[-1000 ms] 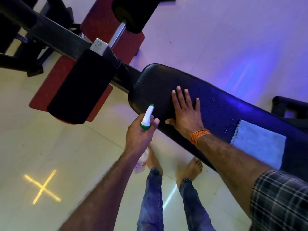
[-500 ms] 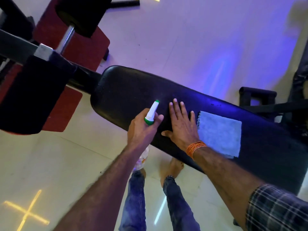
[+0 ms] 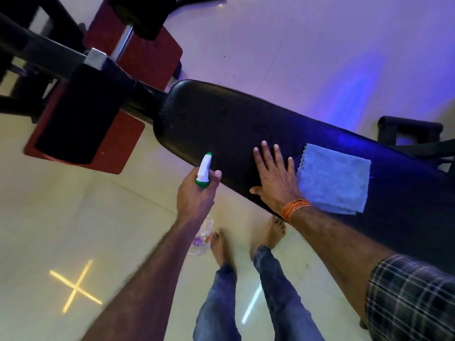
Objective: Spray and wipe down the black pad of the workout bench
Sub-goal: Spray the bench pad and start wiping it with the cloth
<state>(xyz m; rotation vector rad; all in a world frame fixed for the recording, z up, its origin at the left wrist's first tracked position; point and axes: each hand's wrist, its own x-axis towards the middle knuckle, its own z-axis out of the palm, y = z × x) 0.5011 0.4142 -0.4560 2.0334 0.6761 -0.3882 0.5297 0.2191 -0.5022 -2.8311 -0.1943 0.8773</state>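
Observation:
The long black bench pad (image 3: 221, 119) runs diagonally from upper centre to the right edge, speckled with droplets. My left hand (image 3: 194, 195) is shut on a spray bottle (image 3: 203, 171) with a white and green nozzle that points at the pad's near edge; the clear bottle body hangs below my wrist. My right hand (image 3: 275, 175) lies flat on the pad, fingers spread, an orange thread band at the wrist. A light blue cloth (image 3: 337, 178) lies folded on the pad, its edge touching my right hand.
A black roller pad (image 3: 83, 119) and dark frame bars (image 3: 37, 52) stand at the left over red floor mats (image 3: 145, 57). Another black padded piece (image 3: 408, 129) sits behind the bench at right. My bare feet (image 3: 246, 239) stand on pale tile beside the bench.
My right hand slid along the pad from its left end until it reached the cloth's edge. My left hand followed with the spray bottle. The view swung sideways.

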